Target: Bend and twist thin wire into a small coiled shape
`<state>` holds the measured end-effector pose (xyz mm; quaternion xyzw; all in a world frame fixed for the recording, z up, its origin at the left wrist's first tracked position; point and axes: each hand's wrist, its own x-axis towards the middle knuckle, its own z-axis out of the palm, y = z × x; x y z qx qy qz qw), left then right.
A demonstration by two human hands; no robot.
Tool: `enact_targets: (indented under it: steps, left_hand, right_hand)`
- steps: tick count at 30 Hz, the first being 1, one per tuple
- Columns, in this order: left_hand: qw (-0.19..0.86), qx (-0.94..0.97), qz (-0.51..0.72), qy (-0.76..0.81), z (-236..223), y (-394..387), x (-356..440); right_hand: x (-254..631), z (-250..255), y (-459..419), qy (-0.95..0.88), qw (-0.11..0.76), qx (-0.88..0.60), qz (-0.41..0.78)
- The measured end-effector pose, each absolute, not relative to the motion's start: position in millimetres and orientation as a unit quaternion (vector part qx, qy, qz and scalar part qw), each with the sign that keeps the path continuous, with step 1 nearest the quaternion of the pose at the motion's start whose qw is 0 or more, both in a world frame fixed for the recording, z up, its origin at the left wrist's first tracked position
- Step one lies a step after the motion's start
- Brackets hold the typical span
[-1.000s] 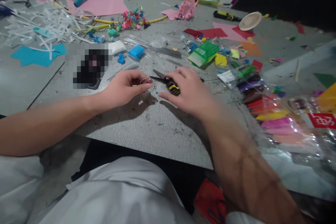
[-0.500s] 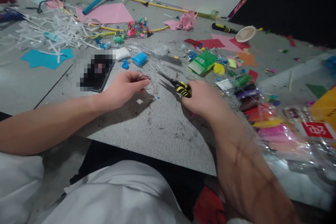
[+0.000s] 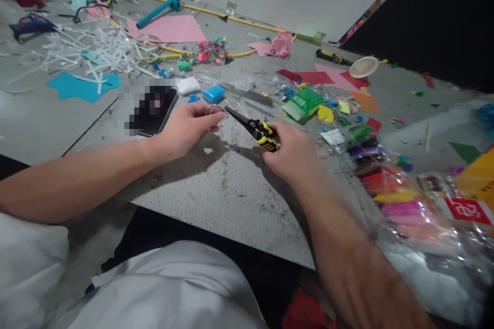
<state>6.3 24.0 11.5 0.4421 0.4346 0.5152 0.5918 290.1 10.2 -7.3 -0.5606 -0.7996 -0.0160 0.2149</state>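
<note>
Between the thumb and fingers of my left hand [image 3: 195, 126] is a thin loop of metal wire [image 3: 223, 117], pinched above the grey table. My right hand [image 3: 291, 149] grips the black and yellow handles of long-nose pliers [image 3: 252, 127]. Their dark, narrow jaws point left, with the tips close beside the wire loop; whether they touch it I cannot tell. Beyond my left hand lie a blue clay packet [image 3: 213, 93] and a white packet [image 3: 188, 85]. A phone [image 3: 156, 110], partly pixelated, rests behind my left wrist.
Thin wires [image 3: 250, 96] lie past the pliers. A green packet [image 3: 303, 104] and coloured scraps are at the right, near a pile of clay bags [image 3: 405, 211]. White paper strips [image 3: 96, 46] cover the far left. A yellow cable [image 3: 247, 24] runs along the back.
The pliers have come up and left, their tips now beside the wire loop. My left hand keeps its pinch on the wire. The whole view has shifted slightly.
</note>
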Motion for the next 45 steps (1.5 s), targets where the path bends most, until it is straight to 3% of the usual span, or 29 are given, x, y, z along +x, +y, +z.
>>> enact_targets:
  steps: [6,27,37,45]
  left_hand:
    - [0.617,0.456,0.498,0.404,8.2,26.1,3.4]
    - [0.626,0.446,0.476,0.427,9.2,30.1,0.6]
    - [0.622,0.446,0.482,0.427,11.4,30.5,2.4]
    - [0.56,0.525,0.457,0.449,10.3,30.0,1.5]
  right_hand:
    - [288.7,-7.8,11.5,-0.794,0.221,-0.566,-0.022]
    - [269.5,6.2,4.8,-0.788,0.067,-0.609,-0.066]
    - [271.7,6.0,12.0,-0.747,0.103,-0.654,-0.058]
    - [284.1,-0.1,15.0,-0.791,0.141,-0.594,-0.039]
